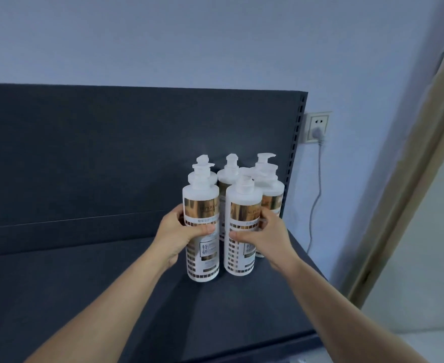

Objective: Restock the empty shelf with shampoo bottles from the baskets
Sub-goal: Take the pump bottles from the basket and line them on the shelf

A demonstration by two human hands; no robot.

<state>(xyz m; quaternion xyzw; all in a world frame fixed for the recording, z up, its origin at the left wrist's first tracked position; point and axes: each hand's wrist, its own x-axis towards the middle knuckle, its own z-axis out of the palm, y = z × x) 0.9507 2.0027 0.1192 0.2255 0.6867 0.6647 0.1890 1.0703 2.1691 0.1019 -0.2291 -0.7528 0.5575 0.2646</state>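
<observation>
Several white pump shampoo bottles with gold labels stand grouped at the right end of the dark shelf [90,289]. My left hand [175,238] grips the front left bottle [202,205] around its middle. My right hand [264,235] grips the front right bottle [241,205] the same way. Both front bottles are upright, and I cannot tell whether their bases touch the shelf. Behind them stand more bottles [270,189], partly hidden, close to the shelf's back panel. No basket is in view.
The dark back panel [111,153] rises behind the shelf, with a slotted upright [295,150] at its right end. A wall socket [317,127] with a plugged grey cable sits right of it. A door frame [409,184] runs diagonally at the right.
</observation>
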